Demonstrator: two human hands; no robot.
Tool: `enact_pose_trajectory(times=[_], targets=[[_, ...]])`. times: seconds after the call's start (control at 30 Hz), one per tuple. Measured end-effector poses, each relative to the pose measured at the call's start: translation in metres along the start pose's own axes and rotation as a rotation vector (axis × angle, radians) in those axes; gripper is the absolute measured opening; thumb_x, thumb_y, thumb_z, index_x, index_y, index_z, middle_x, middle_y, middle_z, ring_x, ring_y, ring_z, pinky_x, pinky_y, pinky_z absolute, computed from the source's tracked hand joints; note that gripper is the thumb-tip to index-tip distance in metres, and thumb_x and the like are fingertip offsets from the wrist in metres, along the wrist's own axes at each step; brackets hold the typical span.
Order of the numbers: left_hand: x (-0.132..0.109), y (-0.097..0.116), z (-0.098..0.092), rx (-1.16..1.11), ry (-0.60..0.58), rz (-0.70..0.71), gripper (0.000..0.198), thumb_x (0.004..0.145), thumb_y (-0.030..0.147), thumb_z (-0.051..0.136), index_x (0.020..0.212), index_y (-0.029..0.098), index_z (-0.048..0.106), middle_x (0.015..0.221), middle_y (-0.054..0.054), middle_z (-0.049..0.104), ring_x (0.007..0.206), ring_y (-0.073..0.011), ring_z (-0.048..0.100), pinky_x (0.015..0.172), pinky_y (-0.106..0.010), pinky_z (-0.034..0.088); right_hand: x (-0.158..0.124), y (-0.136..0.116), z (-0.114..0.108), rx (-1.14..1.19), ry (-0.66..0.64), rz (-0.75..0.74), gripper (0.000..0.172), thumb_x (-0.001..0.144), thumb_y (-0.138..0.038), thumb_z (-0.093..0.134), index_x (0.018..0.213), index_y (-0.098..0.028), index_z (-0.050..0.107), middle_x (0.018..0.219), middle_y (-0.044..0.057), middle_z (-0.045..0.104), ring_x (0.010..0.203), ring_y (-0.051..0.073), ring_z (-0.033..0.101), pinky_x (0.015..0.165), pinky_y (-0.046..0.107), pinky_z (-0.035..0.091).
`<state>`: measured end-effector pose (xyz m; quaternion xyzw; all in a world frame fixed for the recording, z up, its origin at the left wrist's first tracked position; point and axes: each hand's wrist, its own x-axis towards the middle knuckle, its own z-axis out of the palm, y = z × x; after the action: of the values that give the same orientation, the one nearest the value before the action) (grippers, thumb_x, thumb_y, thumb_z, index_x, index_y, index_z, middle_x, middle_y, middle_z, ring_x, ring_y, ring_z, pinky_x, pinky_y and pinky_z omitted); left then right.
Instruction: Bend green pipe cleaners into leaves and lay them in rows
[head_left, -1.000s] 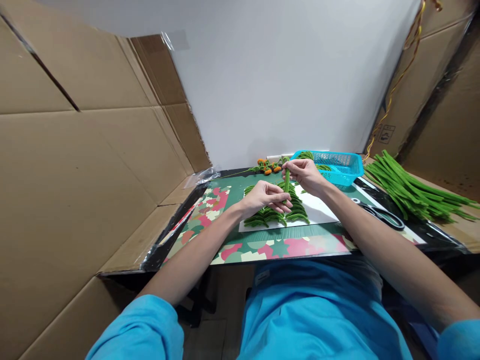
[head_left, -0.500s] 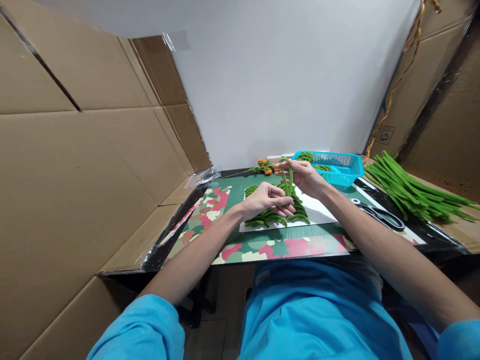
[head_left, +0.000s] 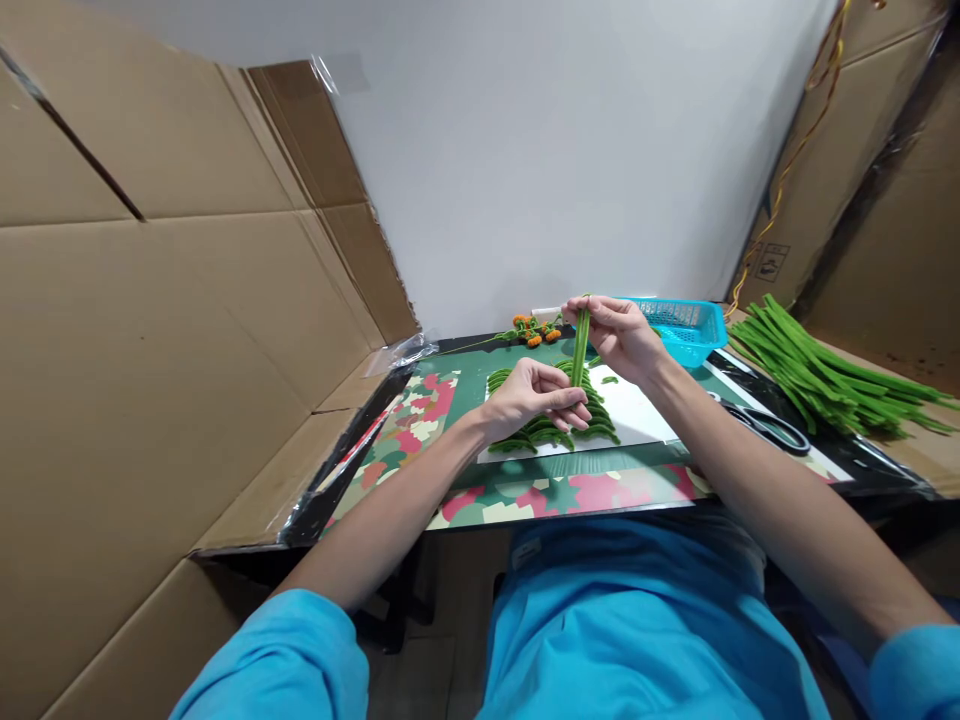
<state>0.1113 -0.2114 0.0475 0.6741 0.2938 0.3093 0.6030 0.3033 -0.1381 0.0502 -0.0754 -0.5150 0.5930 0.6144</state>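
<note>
Between my hands a green pipe cleaner [head_left: 581,345], bent double, is stretched nearly upright. My left hand [head_left: 538,398] pinches its lower end, and my right hand [head_left: 619,335] grips the folded top. Under my left hand, rows of curved green pipe-cleaner pieces [head_left: 598,420] lie on a white sheet [head_left: 636,418]. A small green piece [head_left: 609,380] rests on the sheet to the right of the rows. Part of the rows is hidden behind my left hand.
A blue basket [head_left: 694,325] stands behind my right hand. Scissors [head_left: 772,430] lie by my right forearm, with a bundle of long green pipe cleaners [head_left: 832,380] farther right. Orange flowers on green stems [head_left: 534,332] lie at the back. Cardboard walls [head_left: 187,330] enclose the left.
My right hand has moved up slightly, and the loose loop of pipe cleaner is now drawn straight and narrow. My left hand has hardly moved. The view has shifted slightly.
</note>
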Motion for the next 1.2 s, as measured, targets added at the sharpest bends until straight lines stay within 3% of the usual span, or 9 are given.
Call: enact_pose_trajectory(times=[0.23, 0.43, 0.6, 0.73, 0.93, 1.1, 1.2], targets=[[0.000, 0.000, 0.006, -0.042, -0.015, 0.009, 0.040, 0.083, 0.045, 0.088, 0.087, 0.007, 0.076, 0.089, -0.017, 0.082, 0.074, -0.0209, 0.081, 0.060, -0.022, 0.063, -0.004, -0.008, 0.005, 0.048, -0.022, 0.081, 0.025, 0.077, -0.042, 0.092, 0.087, -0.022, 0.081, 0.108, 0.004, 0.083, 0.124, 0.025, 0.072, 0.121, 0.040, 0.049], [0.000, 0.002, 0.006, -0.041, -0.026, 0.000, 0.041, 0.082, 0.045, 0.089, 0.085, 0.007, 0.076, 0.086, -0.016, 0.082, 0.070, -0.0200, 0.080, 0.060, -0.022, 0.063, -0.006, -0.011, 0.005, -0.001, -0.073, 0.222, 0.035, 0.072, -0.050, 0.094, 0.087, -0.023, 0.078, 0.093, 0.003, 0.083, 0.106, 0.025, 0.079, 0.099, 0.039, 0.063], [0.000, 0.001, 0.003, -0.020, -0.014, -0.018, 0.042, 0.081, 0.046, 0.089, 0.084, 0.007, 0.075, 0.086, -0.016, 0.082, 0.069, -0.0201, 0.080, 0.060, -0.023, 0.063, -0.005, -0.012, 0.001, -0.009, -0.050, 0.212, 0.041, 0.075, -0.052, 0.093, 0.103, -0.026, 0.079, 0.097, 0.003, 0.083, 0.099, 0.021, 0.079, 0.091, 0.032, 0.063], [0.000, 0.001, 0.002, -0.014, -0.020, -0.038, 0.042, 0.080, 0.047, 0.090, 0.083, 0.007, 0.075, 0.084, -0.016, 0.081, 0.068, -0.0200, 0.080, 0.060, -0.024, 0.064, -0.005, -0.012, 0.000, -0.027, -0.072, 0.204, 0.042, 0.074, -0.055, 0.093, 0.096, -0.022, 0.081, 0.095, 0.004, 0.082, 0.090, 0.019, 0.078, 0.084, 0.028, 0.063], [-0.001, 0.002, -0.001, 0.022, -0.021, -0.037, 0.039, 0.081, 0.044, 0.089, 0.081, 0.007, 0.075, 0.084, -0.016, 0.081, 0.069, -0.0192, 0.080, 0.059, -0.021, 0.063, -0.004, -0.010, -0.001, 0.026, -0.047, 0.181, 0.043, 0.071, -0.044, 0.097, 0.105, -0.022, 0.083, 0.084, -0.001, 0.078, 0.084, 0.013, 0.073, 0.087, 0.022, 0.060], [-0.003, 0.007, -0.001, 0.059, -0.078, -0.059, 0.037, 0.081, 0.041, 0.090, 0.080, 0.007, 0.075, 0.088, -0.018, 0.082, 0.073, -0.0214, 0.081, 0.061, -0.023, 0.064, -0.001, -0.009, -0.007, -0.037, -0.013, 0.079, 0.041, 0.072, -0.046, 0.096, 0.105, -0.026, 0.083, 0.089, -0.002, 0.076, 0.087, 0.014, 0.071, 0.094, 0.028, 0.059], [-0.004, 0.009, -0.002, 0.049, -0.051, -0.057, 0.040, 0.081, 0.044, 0.090, 0.081, 0.007, 0.075, 0.087, -0.017, 0.082, 0.072, -0.0212, 0.081, 0.061, -0.024, 0.064, -0.002, -0.010, -0.010, -0.132, -0.026, 0.067, 0.037, 0.075, -0.050, 0.093, 0.101, -0.026, 0.083, 0.092, 0.001, 0.077, 0.087, 0.016, 0.071, 0.087, 0.030, 0.060]])
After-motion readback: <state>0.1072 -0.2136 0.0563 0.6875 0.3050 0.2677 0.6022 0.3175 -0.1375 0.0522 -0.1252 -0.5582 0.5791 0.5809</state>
